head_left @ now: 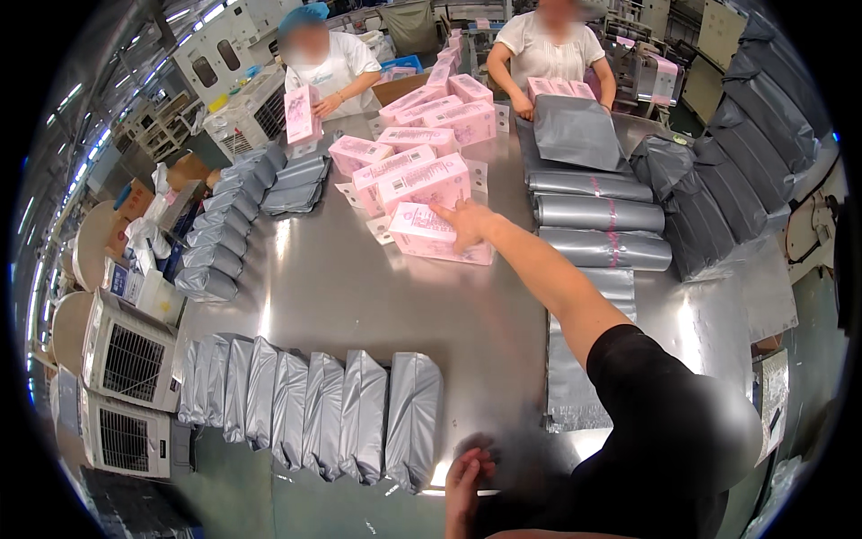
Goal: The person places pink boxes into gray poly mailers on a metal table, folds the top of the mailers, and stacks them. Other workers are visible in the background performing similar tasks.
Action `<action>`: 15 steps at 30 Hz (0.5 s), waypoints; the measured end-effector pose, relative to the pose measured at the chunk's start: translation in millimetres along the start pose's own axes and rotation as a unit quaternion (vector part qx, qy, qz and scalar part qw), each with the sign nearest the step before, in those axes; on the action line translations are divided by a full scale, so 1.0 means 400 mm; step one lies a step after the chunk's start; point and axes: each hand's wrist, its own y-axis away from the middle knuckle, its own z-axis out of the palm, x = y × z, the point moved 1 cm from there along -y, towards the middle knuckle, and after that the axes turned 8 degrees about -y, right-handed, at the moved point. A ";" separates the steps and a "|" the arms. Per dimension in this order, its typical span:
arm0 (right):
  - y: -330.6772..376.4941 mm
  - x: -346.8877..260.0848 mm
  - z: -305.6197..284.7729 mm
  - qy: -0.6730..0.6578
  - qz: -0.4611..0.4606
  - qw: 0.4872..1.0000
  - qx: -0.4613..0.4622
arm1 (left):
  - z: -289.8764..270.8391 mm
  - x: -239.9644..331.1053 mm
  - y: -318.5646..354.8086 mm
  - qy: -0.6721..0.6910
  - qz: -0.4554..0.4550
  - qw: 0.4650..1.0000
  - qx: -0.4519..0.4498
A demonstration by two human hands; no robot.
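My right hand [469, 224] reaches far across the steel table [341, 287] and lies on a flat pink box [422, 235], fingers closing over its far edge. More pink boxes [422, 180] are piled just beyond it. My left hand [465, 485] rests low at the table's near edge, fingers apart, holding nothing. A row of filled grey mailer bags [314, 409] leans together to the left of my left hand.
Empty grey mailer bags [597, 214] lie stacked to the right. Filled grey bags [215, 242] line the left side and pile up at far right [718, 189]. Two people across the table handle pink boxes. White fan units [126, 359] stand at left.
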 end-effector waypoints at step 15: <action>1.038 -0.211 0.219 -0.842 0.087 0.532 0.034 | 0.319 0.185 -0.097 -0.234 0.365 0.898 -0.071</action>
